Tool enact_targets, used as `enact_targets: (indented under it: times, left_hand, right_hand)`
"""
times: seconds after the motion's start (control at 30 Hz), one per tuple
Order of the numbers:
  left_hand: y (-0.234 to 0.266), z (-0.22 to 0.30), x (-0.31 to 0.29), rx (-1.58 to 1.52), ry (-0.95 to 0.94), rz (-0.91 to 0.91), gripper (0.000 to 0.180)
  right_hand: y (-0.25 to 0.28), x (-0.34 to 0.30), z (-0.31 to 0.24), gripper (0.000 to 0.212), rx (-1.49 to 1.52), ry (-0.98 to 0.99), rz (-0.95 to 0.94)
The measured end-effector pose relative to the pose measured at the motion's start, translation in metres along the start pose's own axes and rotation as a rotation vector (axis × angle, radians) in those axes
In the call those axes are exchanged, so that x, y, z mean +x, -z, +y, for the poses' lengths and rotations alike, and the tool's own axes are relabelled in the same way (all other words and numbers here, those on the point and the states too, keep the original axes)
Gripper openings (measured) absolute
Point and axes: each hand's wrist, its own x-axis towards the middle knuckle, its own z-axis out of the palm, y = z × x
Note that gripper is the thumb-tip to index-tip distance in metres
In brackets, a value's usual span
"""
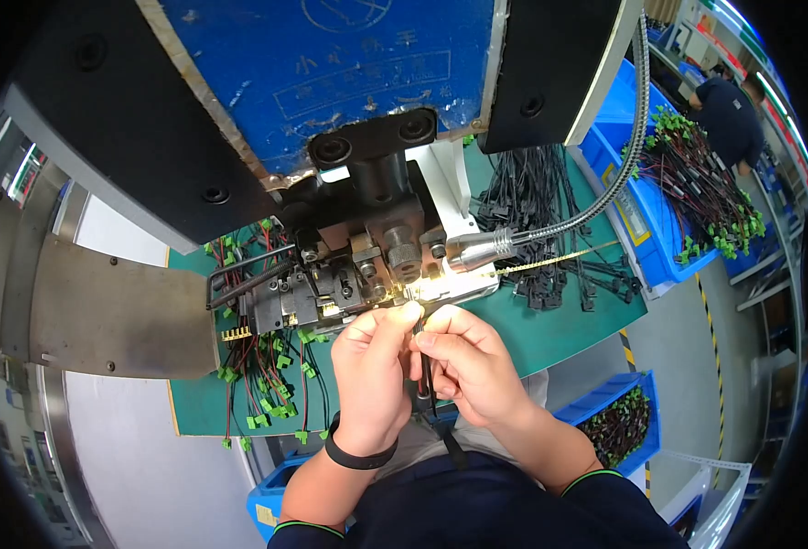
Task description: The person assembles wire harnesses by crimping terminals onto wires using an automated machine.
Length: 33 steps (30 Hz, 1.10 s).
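Observation:
My left hand point(373, 357), with a black band on its wrist, pinches the end of a dark wire point(426, 373) between thumb and forefinger. Close beside it, my right hand point(475, 368) is closed on the same wire a little lower, and the wire's tail hangs toward my lap. Both sets of fingertips are at the lit tooling of a terminal crimping press point(404, 252). The wire's tip is too small and bright to make out. A gooseneck lamp point(479, 250) shines on this spot, and a brass-coloured terminal strip point(555, 262) runs off to the right.
Wires with green connectors point(271, 389) lie left on the green mat point(550, 352); black cables point(532, 215) are heaped right. Blue bins point(646, 229) of wires stand at far right and a smaller blue bin point(646, 389) lower right. Another person point(732, 119) is at far right.

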Motion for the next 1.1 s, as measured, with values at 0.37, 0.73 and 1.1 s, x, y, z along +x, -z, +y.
enact_targets:
  times: [0.37, 0.73, 1.1]
  left_hand:
    - [-0.0039, -0.0008, -0.0001, -0.038, -0.004, 0.035, 0.021]
    - [-0.0036, -0.0014, 0.0003, -0.039, -0.011, 0.027, 0.019]
    - [-0.0032, -0.0029, -0.0012, -0.037, -0.012, 0.031, 0.017]
  right_hand:
    - [-0.0004, -0.0007, -0.0015, 0.012, 0.025, 0.003, 0.003]
    - [-0.0002, -0.0005, -0.0020, 0.009, 0.081, -0.008, -0.003]
    - [0.0002, -0.0023, -0.0013, 0.010, 0.083, -0.026, -0.003]
